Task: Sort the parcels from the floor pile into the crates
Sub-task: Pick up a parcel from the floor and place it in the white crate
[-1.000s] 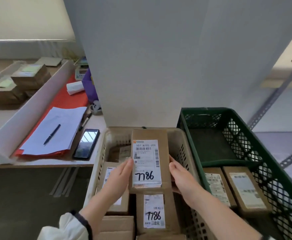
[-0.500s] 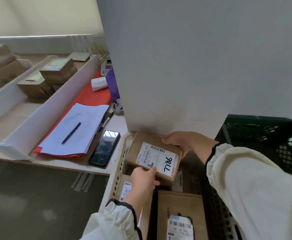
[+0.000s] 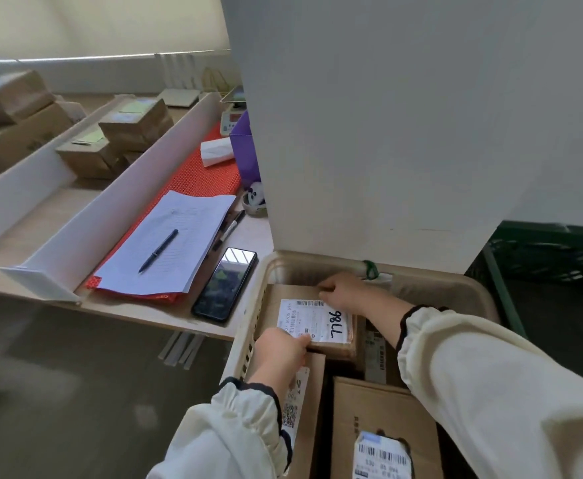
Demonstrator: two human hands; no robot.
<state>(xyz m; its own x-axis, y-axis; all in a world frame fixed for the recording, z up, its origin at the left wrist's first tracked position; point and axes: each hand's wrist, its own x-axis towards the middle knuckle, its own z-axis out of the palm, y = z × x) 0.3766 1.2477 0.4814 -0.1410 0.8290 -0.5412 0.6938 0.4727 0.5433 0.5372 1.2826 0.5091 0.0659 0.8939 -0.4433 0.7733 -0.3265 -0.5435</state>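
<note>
Directly ahead, a tall white panel [image 3: 386,115] rises behind a beige slotted crate [image 3: 317,267], with a desk [image 3: 41,229] to its left and a dark green crate [image 3: 542,257] on its right. Cardboard parcels lie flat inside the beige crate. The parcel hand-marked 7786 [image 3: 317,321] is low in the far left end, label up, beyond a larger labelled parcel [image 3: 383,409]. The right grip [image 3: 343,288] clasps its far edge with curled fingers, and the left grip [image 3: 281,352] pinches its near edge. On the desk lie a sheaf of papers [image 3: 186,236], a black phone [image 3: 226,284] and a pen [image 3: 158,250] atop the papers.
</note>
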